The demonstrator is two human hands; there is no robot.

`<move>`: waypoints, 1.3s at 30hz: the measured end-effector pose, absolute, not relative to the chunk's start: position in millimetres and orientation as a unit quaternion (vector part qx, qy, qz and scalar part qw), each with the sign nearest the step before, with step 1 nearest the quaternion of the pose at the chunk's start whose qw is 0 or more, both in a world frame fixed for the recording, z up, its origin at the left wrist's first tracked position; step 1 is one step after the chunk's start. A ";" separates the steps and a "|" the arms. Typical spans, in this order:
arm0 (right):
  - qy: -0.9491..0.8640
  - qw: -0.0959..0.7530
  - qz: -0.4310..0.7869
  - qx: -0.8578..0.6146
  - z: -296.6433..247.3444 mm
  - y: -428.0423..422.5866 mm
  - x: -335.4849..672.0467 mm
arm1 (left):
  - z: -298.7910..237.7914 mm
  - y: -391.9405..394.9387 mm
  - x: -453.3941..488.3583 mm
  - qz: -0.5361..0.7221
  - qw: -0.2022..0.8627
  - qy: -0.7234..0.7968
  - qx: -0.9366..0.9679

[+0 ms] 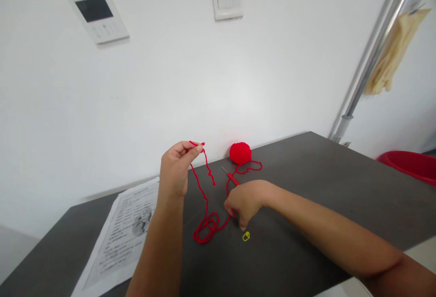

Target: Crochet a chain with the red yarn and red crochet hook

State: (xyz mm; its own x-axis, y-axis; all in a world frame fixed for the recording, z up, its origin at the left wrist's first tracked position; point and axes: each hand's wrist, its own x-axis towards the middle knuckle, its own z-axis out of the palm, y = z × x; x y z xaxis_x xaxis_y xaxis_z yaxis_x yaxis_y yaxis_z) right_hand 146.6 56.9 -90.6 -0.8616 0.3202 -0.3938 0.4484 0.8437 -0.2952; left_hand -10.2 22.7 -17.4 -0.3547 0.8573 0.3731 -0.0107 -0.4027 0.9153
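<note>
My left hand (177, 165) is raised over the table, thumb and index finger pinched on a strand of red yarn (206, 197). A small loop shows at the fingertips, and a short tail hangs beside the longer strand. My right hand (245, 200) is low over the table, its bent fingers apart. Its fingertips are just above a yellow stitch marker (245, 236); whether they touch it is unclear. Behind that hand a crochet hook (233, 179) with a red handle points up and left, its lower end hidden. The yarn ball (240, 153) sits against the wall.
Printed sheets (126, 229) lie on the left of the dark table (306, 188). Loose coils of yarn rest between my arms. A metal pole (374, 56) and a red tub (408, 164) are at the right. White objects cut into the lower right edge.
</note>
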 end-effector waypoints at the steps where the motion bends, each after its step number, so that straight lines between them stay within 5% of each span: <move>1: 0.945 0.178 -0.188 0.201 -94.0 52.5 146.0 | -17.9 23.6 -10.4 0.691 0.315 0.448 0.472; 11: 0.968 0.164 -0.080 0.171 -102.9 20.0 147.3 | -20.4 27.5 -13.8 0.696 0.323 0.450 0.458; 21: 0.976 0.147 -0.098 0.130 -76.4 27.7 130.6 | -19.5 27.7 -16.7 0.701 0.370 0.435 0.428; 24: 0.981 0.054 -0.132 0.129 -38.3 31.9 140.7 | -17.8 25.8 -15.9 0.701 0.393 0.424 0.418; 29: 0.839 -0.328 -0.414 0.135 -2.8 36.3 169.6 | -14.6 23.0 -13.1 0.695 0.423 0.414 0.409; 33: 0.740 -0.414 -0.514 0.129 -12.4 39.9 175.6 | -14.3 22.3 -7.2 0.692 0.438 0.407 0.404; 39: 0.702 -0.482 -0.495 0.174 -20.0 45.5 164.3 | -15.9 21.4 0.2 0.700 0.448 0.403 0.383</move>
